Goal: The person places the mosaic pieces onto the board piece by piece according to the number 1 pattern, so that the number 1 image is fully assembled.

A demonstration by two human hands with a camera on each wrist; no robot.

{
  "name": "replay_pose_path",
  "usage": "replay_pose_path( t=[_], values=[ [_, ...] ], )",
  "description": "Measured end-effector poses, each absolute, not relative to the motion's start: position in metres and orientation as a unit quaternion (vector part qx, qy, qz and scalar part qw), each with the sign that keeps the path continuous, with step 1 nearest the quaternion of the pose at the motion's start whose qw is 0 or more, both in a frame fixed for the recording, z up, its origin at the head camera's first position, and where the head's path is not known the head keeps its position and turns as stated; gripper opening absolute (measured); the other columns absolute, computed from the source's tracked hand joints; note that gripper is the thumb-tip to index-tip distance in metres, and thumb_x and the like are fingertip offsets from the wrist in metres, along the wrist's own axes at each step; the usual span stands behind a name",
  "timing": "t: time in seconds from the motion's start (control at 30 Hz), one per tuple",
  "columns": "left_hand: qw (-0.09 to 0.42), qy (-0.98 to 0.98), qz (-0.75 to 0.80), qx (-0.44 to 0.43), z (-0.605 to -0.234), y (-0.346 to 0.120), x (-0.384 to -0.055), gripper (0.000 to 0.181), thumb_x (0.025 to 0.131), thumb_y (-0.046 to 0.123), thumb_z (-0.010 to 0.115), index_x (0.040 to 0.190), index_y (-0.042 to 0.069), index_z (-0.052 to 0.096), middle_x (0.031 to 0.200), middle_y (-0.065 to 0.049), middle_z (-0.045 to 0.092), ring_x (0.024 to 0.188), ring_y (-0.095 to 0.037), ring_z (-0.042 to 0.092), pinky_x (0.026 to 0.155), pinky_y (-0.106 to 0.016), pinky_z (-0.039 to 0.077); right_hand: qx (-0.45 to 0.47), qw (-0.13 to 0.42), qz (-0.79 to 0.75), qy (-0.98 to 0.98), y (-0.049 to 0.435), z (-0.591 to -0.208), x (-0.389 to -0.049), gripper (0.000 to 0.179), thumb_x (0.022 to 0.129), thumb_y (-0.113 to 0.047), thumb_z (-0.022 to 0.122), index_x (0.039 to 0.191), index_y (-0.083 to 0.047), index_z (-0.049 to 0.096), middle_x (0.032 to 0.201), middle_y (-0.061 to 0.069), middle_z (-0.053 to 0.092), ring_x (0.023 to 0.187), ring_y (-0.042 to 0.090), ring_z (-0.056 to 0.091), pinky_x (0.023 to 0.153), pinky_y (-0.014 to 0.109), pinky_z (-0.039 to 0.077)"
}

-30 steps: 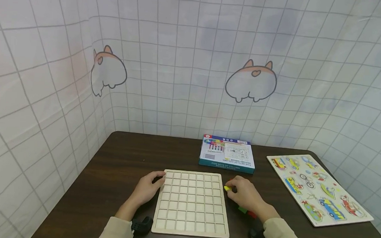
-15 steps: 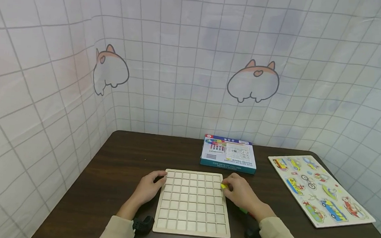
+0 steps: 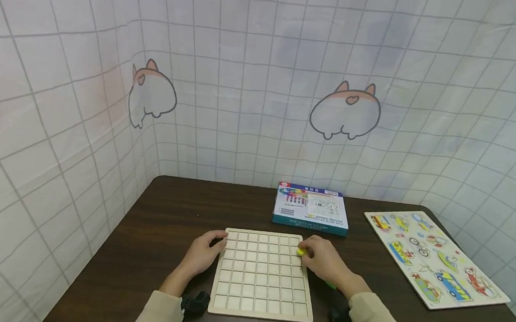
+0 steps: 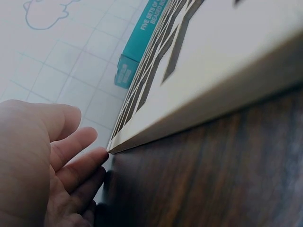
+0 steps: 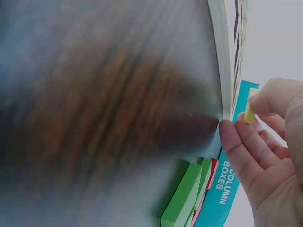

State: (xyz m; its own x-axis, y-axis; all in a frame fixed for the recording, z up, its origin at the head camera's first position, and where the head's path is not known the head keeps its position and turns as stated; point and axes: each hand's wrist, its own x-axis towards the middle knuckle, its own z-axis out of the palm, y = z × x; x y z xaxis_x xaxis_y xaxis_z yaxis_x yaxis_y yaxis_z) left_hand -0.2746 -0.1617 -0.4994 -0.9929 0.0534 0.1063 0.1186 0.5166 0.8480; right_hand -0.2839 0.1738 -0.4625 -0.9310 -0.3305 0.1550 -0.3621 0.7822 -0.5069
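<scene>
Right hand (image 3: 324, 258) pinching yellow piece (image 3: 301, 252), shifting it from beside grid board (image 3: 255, 279) to upper right edge, bringing it near outermost cells. Left hand (image 3: 200, 254), fingers loosely extended, touching board's upper left edge.

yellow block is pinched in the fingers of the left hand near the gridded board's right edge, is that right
No, the hand is wrong: the right wrist view shows the yellow block pinched in the right hand, near the gridded board's right edge.
</scene>
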Motion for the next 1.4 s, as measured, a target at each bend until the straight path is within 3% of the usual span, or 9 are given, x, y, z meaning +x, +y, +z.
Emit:
replay_pose_path(
  t=[0.33,0.77,1.4],
  values=[
    [0.036,-0.870,-0.489,-0.046,-0.499,-0.162,-0.275,0.034,0.100,0.028,0.057,0.131,0.014,0.061,0.137,-0.008,0.057,0.132,-0.033,0.046,0.107,-0.057,0.036,0.188,0.035,0.298,-0.935,0.173,-0.464,-0.285,0.026,0.085,-0.002,0.070,0.111,-0.005,0.072,0.101,-0.001,0.063,0.079,0.008,0.056,0.069,0.027,0.052],
    [0.035,-0.874,-0.483,-0.046,-0.499,-0.162,-0.275,0.034,0.100,0.028,0.057,0.131,0.015,0.062,0.137,-0.008,0.057,0.131,-0.032,0.047,0.106,-0.057,0.037,0.178,0.051,0.313,-0.931,0.164,-0.465,-0.286,0.032,0.088,-0.015,0.074,0.118,-0.006,0.070,0.084,-0.003,0.055,0.069,0.011,0.047,0.054,0.025,0.040],
    [0.032,-0.873,-0.483,-0.054,-0.498,-0.163,-0.273,0.035,0.101,0.029,0.056,0.132,0.015,0.061,0.138,-0.009,0.056,0.132,-0.033,0.046,0.106,-0.057,0.037,0.175,0.041,0.307,-0.935,0.146,-0.463,-0.287,0.029,0.089,-0.017,0.072,0.118,-0.012,0.071,0.096,-0.004,0.061,0.072,0.011,0.049,0.061,0.026,0.044]
  ],
)
